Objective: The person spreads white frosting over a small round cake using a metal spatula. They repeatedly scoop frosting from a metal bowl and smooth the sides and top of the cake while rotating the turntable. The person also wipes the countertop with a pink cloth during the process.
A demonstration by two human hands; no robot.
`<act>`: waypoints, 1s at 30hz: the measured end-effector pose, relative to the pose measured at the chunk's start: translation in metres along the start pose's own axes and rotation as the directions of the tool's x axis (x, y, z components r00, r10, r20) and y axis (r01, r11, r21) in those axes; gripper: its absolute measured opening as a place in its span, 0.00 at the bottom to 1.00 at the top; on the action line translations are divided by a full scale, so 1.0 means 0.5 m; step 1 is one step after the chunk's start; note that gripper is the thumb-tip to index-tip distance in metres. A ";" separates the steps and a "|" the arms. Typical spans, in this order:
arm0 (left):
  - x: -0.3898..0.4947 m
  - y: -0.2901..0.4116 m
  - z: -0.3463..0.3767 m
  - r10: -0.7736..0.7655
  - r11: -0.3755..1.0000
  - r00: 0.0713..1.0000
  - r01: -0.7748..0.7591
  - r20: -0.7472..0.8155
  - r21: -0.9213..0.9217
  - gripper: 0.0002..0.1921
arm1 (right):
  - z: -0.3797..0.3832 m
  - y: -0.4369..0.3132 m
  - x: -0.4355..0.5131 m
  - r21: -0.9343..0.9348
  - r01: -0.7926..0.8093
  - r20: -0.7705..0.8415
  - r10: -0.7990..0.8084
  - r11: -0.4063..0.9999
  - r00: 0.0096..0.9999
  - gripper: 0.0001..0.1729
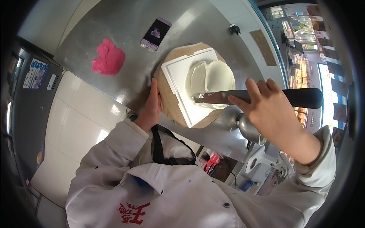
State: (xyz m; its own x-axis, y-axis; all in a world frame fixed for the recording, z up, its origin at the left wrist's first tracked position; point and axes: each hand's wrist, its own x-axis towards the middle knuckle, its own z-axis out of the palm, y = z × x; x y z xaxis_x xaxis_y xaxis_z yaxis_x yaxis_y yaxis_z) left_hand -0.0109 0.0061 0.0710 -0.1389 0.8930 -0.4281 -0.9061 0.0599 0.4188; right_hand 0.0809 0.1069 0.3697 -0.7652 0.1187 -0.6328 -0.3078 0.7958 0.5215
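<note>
My right hand (pixel 263 107) grips an icing spatula (pixel 241 96) with a black handle and a metal blade. The blade lies across the near side of a small round cake (pixel 218 77) covered in pale cream, with cream smeared near its tip. Under the cake is a white square board (pixel 176 77), resting on a round, brown-topped turntable (pixel 166 97). My left hand (pixel 153 104) is at the turntable's left rim, its fingers extended along the edge. Some of the cake's near side is hidden behind the blade.
Pink fondant or a similar soft mass (pixel 109 58) and a smartphone (pixel 156 33) lie on the steel table (pixel 128 17). A metal bowl or container (pixel 248 128) stands at the near right. Beyond it is a white stand mixer (pixel 259 159). A small black object (pixel 234 29) sits at the far right.
</note>
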 end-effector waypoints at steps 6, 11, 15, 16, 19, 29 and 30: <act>-0.004 -0.019 -0.025 -0.024 0.999 1.000 0.024 0.011 0.041 0.39 | 0.028 0.032 0.044 -0.048 -0.086 -0.119 0.079 0.995 0.990 0.19; -0.018 -0.057 -0.035 -0.031 0.999 0.997 0.031 -0.070 0.010 0.40 | 0.014 0.030 0.042 0.209 -0.155 0.129 0.130 0.966 0.983 0.21; -0.001 -0.039 -0.038 0.029 1.000 0.999 -0.029 -0.044 0.011 0.42 | 0.011 0.001 0.013 0.101 -0.006 0.059 0.000 0.995 0.998 0.20; -0.002 -0.025 -0.037 -0.002 1.000 0.999 0.003 -0.053 0.015 0.43 | 0.017 -0.004 0.009 0.078 0.012 0.024 -0.014 0.997 1.000 0.18; 0.002 -0.010 -0.050 -0.056 0.998 0.998 0.057 -0.029 0.035 0.45 | 0.026 0.005 0.013 -0.043 -0.033 -0.148 0.026 0.999 0.989 0.17; -0.031 -0.038 -0.006 -0.220 0.975 0.975 0.221 -0.038 0.009 0.50 | 0.024 0.027 0.033 0.146 -0.069 0.102 0.054 0.987 0.993 0.19; -0.027 -0.019 0.004 -0.219 0.975 0.971 0.222 -0.095 0.021 0.49 | 0.027 0.020 0.023 0.141 -0.039 0.052 0.032 0.989 0.998 0.19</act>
State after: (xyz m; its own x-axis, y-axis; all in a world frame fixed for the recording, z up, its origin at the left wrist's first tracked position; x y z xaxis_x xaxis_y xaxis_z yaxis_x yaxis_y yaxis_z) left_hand 0.0006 -0.0056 0.0744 0.0260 0.8114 -0.5839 -0.9055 0.2666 0.3301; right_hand 0.0766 0.1245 0.3598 -0.7441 0.1750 -0.6447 -0.1949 0.8662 0.4601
